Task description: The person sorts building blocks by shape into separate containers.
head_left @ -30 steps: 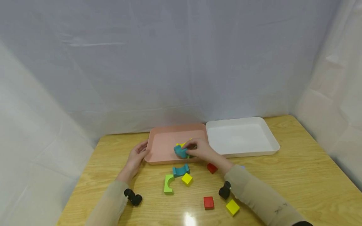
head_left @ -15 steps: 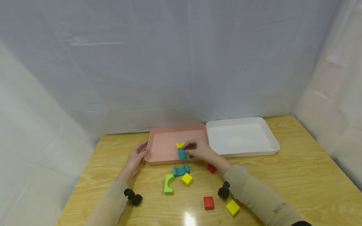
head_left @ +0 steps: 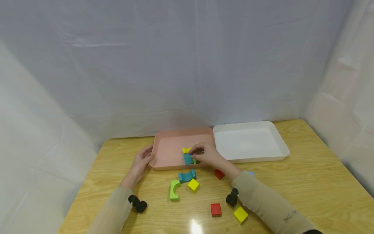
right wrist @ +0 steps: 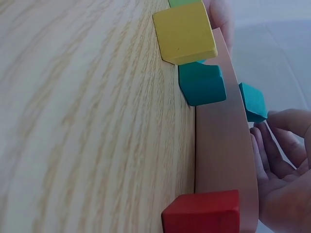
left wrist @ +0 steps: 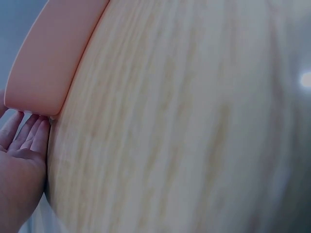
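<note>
My right hand (head_left: 205, 154) reaches into the pink tray (head_left: 168, 151) and pinches a teal arch block (head_left: 188, 159) near the tray's front wall. In the right wrist view, that teal block (right wrist: 252, 102) shows above the rim by the fingertips. Beside it, partly hidden by the hand, are yellow (head_left: 186, 150) and green (head_left: 194, 161) blocks. My left hand (head_left: 140, 164) touches the tray's left end from outside; in the left wrist view its fingers lie fairly straight against the tray wall (left wrist: 53, 63).
A white tray (head_left: 248, 143) adjoins the pink one on the right. In front lie a teal arch (head_left: 187, 176), a green arch (head_left: 174, 191), yellow cubes (head_left: 193, 185) (head_left: 241, 214) and red blocks (head_left: 216, 210) (head_left: 219, 174). A bluish block (head_left: 251, 174) is mostly hidden by the right sleeve.
The teal arch block in my right hand has turned and come down slightly beside the yellow block within the pink tray. My left hand and the trays have stayed put.
</note>
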`<state>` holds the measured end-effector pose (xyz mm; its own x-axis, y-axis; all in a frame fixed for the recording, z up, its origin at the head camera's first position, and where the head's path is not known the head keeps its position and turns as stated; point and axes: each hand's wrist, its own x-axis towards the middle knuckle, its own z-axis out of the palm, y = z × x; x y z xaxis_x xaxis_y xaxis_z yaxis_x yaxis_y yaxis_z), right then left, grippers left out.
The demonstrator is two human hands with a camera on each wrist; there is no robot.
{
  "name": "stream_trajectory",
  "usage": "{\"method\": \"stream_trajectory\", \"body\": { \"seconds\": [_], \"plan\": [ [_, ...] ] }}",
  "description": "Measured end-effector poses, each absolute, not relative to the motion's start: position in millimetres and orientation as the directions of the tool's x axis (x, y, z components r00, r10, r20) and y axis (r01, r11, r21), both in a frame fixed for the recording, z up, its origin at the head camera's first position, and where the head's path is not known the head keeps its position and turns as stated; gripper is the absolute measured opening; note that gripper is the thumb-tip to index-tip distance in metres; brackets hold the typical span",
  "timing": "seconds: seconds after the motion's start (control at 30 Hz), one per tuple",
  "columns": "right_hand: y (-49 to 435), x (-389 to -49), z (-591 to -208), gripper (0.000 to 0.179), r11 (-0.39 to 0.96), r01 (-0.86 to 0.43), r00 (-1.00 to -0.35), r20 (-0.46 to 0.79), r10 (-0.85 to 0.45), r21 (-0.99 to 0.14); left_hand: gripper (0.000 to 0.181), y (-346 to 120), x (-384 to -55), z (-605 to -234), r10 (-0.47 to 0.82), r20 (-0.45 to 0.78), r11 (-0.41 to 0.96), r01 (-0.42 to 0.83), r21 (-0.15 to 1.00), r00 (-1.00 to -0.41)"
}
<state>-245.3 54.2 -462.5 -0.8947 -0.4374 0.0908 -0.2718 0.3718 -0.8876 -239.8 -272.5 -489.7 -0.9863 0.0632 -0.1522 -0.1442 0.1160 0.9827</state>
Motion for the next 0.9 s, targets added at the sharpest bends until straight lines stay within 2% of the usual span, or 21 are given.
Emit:
{"method": "stream_trajectory", "body": {
  "seconds": [0.9],
  "plan": [
    [47.1, -243.0, -463.4, 0.012, 0.414, -0.238, -0.913, 0.057, -0.404, -0.879, 0.059, -271.7, -241.6, -492.6, 0.058, -0.154, 0.105, -0.147, 0.983, -0.986]
  ]
}}
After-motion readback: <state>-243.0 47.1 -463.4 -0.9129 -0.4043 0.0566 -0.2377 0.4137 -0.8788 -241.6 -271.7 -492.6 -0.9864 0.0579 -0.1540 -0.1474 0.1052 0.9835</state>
